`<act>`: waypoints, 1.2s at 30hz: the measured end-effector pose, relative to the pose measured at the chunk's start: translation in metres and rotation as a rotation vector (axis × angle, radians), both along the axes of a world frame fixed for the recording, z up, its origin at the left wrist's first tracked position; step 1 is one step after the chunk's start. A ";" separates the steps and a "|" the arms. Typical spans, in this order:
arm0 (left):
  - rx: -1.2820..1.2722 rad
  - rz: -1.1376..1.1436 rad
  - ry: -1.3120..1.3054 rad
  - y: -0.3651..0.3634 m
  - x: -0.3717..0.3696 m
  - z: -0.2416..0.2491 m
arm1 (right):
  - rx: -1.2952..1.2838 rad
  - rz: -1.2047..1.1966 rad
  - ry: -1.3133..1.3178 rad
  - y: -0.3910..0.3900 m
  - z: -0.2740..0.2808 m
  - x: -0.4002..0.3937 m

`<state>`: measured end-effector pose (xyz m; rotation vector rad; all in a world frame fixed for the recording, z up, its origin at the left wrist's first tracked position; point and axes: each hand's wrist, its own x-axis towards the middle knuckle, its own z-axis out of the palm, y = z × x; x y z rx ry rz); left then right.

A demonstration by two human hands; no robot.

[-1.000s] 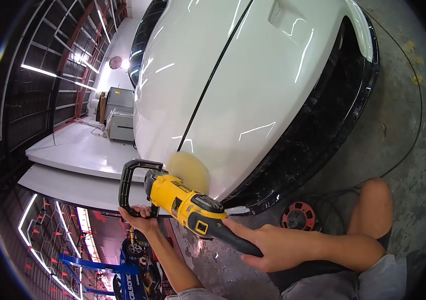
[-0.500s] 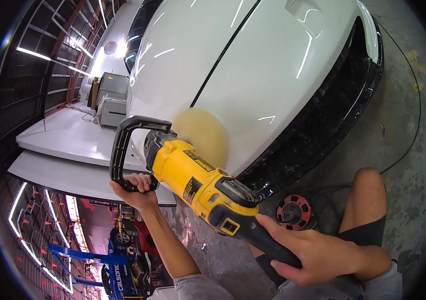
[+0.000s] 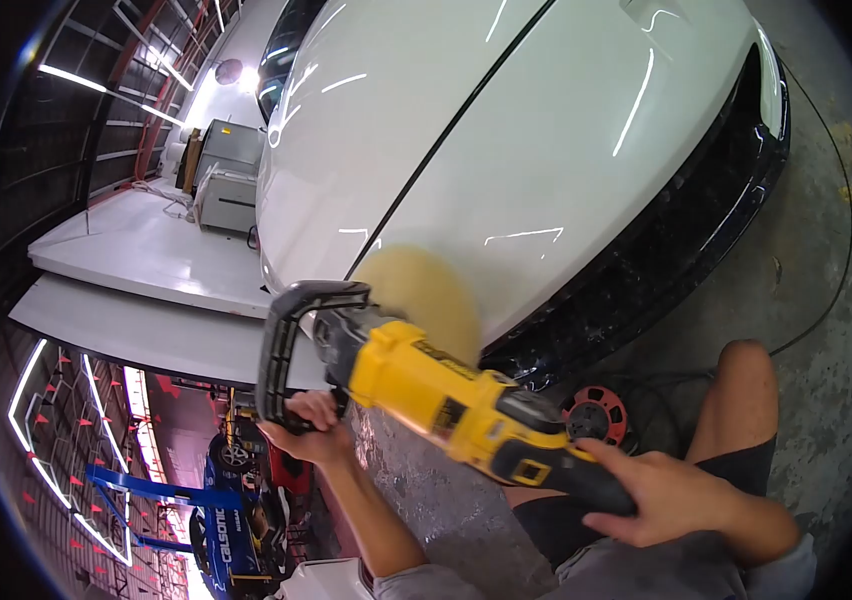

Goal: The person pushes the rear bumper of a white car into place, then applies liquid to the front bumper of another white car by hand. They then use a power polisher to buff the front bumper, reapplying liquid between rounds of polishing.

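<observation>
A yellow and black car polisher [image 3: 436,385] lies across the middle of the view, its round yellow pad [image 3: 424,300] against the white car body panel [image 3: 556,170]. The pad looks smeared by motion. My left hand [image 3: 308,420] is wrapped round the lower part of the black loop handle [image 3: 281,335] at the tool's head. At the rear, my right hand [image 3: 671,495] grips the black back handle, with fingers partly hidden beneath it. A dark seam [image 3: 446,130] runs along the panel beside the pad.
A red cable reel [image 3: 596,415] sits on the concrete floor [image 3: 726,300] near my knee. A black cable [image 3: 851,215] curves across the floor at right. A black lower trim [image 3: 636,260] edges the car. Grey boxes [image 3: 231,175] stand at left; a blue car [image 3: 236,545] is beyond.
The polisher and both hands appear lower and further right in the view. The car also sits slightly further right in view. Both hands keep their hold on the tool.
</observation>
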<state>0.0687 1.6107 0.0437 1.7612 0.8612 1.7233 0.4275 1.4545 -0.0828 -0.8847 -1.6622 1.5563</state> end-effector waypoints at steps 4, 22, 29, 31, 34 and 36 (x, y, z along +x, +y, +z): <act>0.125 -0.063 0.028 -0.022 0.012 -0.039 | -0.074 -0.128 -0.230 -0.024 -0.016 -0.007; 0.110 0.017 0.034 -0.017 -0.056 -0.022 | -0.065 0.002 -0.169 0.016 -0.034 -0.062; 0.096 0.042 0.060 -0.050 -0.040 -0.045 | -0.124 0.078 -0.233 -0.025 -0.054 -0.062; 0.087 0.039 0.056 -0.039 -0.046 -0.033 | -0.100 0.056 -0.211 -0.011 -0.044 -0.064; 0.102 0.057 0.067 -0.016 -0.067 -0.011 | 0.002 -0.047 -0.134 0.014 -0.039 -0.085; 0.110 0.041 0.049 -0.001 -0.070 -0.001 | 0.076 -0.123 -0.084 0.023 -0.034 -0.093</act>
